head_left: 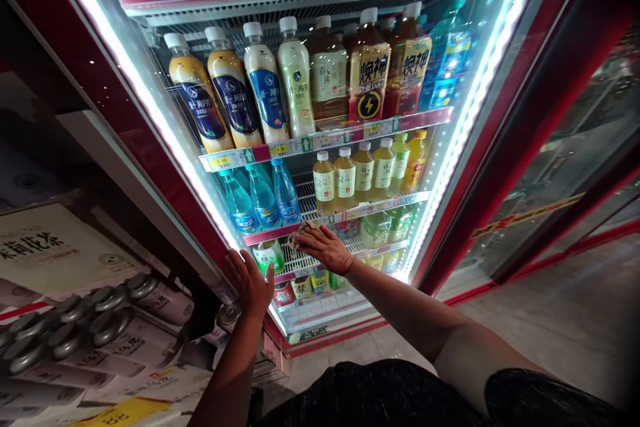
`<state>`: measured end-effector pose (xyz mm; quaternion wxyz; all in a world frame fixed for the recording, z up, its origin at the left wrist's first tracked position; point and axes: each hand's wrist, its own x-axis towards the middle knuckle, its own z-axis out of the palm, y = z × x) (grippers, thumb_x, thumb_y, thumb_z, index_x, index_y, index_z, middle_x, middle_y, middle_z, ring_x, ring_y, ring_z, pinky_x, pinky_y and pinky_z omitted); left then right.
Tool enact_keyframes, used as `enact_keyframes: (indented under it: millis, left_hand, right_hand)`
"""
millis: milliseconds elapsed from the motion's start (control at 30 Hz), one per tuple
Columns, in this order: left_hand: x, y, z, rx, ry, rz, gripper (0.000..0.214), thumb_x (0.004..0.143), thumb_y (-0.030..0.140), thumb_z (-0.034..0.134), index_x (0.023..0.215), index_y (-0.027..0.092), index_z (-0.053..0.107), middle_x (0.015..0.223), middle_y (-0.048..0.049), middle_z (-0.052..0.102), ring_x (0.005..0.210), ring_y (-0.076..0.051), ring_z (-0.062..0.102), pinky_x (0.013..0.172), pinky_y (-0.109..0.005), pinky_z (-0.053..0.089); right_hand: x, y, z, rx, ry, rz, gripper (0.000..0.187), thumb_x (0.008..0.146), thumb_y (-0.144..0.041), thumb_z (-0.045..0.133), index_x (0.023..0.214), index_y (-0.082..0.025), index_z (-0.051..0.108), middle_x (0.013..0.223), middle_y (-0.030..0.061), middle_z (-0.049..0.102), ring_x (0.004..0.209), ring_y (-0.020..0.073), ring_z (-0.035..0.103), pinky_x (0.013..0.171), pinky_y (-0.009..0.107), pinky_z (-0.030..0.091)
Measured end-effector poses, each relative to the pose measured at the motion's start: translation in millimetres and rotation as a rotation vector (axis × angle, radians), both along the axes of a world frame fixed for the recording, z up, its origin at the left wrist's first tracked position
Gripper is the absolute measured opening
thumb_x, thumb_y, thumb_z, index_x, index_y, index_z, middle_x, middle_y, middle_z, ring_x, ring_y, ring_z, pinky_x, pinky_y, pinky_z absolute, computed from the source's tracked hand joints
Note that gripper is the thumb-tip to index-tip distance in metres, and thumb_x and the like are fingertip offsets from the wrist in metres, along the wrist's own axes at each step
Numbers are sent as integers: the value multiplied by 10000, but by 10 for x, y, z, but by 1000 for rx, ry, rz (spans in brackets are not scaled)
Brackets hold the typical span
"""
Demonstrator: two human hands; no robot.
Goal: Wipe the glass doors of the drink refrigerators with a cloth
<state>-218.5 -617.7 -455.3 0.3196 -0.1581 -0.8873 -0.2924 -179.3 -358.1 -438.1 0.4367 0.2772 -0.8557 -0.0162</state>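
My right hand (327,250) reaches forward to the glass door (305,190) of a lit drinks fridge. Its fingers press a crumpled, light patterned cloth (299,238) against the pane, around the middle shelves. Lower left, my left hand (251,282) is open, with its fingers spread against the door near the lit left edge. It holds nothing. Behind the glass, near this hand, stands a green-labelled bottle (269,255). Several blue bottles (263,199) are on the shelf above it.
Upper shelves hold milk-tea bottles (231,90) and dark energy-drink bottles (370,67). Small pale-yellow bottles (345,180) line a middle shelf. To the left are stacked packs of grey-capped bottles (105,340). Another red-framed glass door (550,167) stands right, above the grey floor (510,327).
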Motion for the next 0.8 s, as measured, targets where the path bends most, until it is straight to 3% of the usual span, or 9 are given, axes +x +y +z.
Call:
enact_keyframes:
  millis: [100, 233, 300, 400, 567, 700, 800]
  left_hand:
    - [73, 143, 49, 26, 16, 40, 977, 943, 547, 497, 1608, -55, 110, 1687, -327, -28, 1592, -395, -129, 1288, -624, 62]
    - [125, 275, 99, 58, 18, 79, 1001, 945, 561, 506, 1633, -2, 44, 1697, -301, -51, 1594, -409, -110, 1277, -651, 50]
    - [123, 285, 107, 63, -20, 74, 963, 946, 563, 513, 1648, 58, 90, 1708, -276, -7, 1602, -416, -8, 1274, -655, 83]
    - [123, 296, 107, 76, -72, 63, 931, 947, 567, 515, 1654, 101, 129, 1710, -265, 31, 1599, -414, 83, 1271, -644, 106]
    - [184, 469, 138, 137, -78, 130, 1022, 919, 608, 526, 1656, 85, 48, 1707, -271, -42, 1602, -409, -47, 1266, -650, 46]
    - [230, 607, 204, 163, -136, 166, 1088, 894, 637, 530, 1650, 75, -13, 1705, -265, -85, 1595, -390, -136, 1270, -629, -3]
    - [256, 648, 255, 176, -176, 189, 1094, 884, 653, 518, 1651, 87, -18, 1710, -243, -104, 1597, -370, -148, 1277, -606, -18]
  right_hand:
    - [-61, -36, 125, -73, 2, -39, 472, 1034, -206, 544, 1487, -339, 545, 1595, -18, 506, 1571, 177, 310, 1324, 468, 163]
    - [-63, -42, 25, 6, -9, 59, 401, 1051, -255, 539, 1442, -328, 589, 1574, -36, 531, 1545, 154, 360, 1315, 432, 196]
    - [27, 114, -65, 52, -16, 87, 368, 1064, -273, 522, 1416, -330, 610, 1549, -55, 559, 1516, 129, 405, 1310, 387, 209]
    - [182, 434, -83, 7, -36, 22, 381, 1063, -282, 524, 1431, -346, 597, 1536, -60, 574, 1511, 142, 418, 1319, 400, 185]
    - [184, 563, 50, -105, -22, -45, 437, 1050, -239, 534, 1472, -351, 562, 1566, -23, 539, 1563, 181, 330, 1331, 464, 125]
    - [159, 569, -66, -22, 29, 64, 381, 1063, -248, 514, 1425, -327, 602, 1550, -46, 557, 1532, 139, 382, 1327, 406, 164]
    - [252, 800, -151, 10, 27, 96, 374, 1069, -233, 493, 1411, -330, 610, 1538, -73, 568, 1512, 121, 410, 1321, 379, 195]
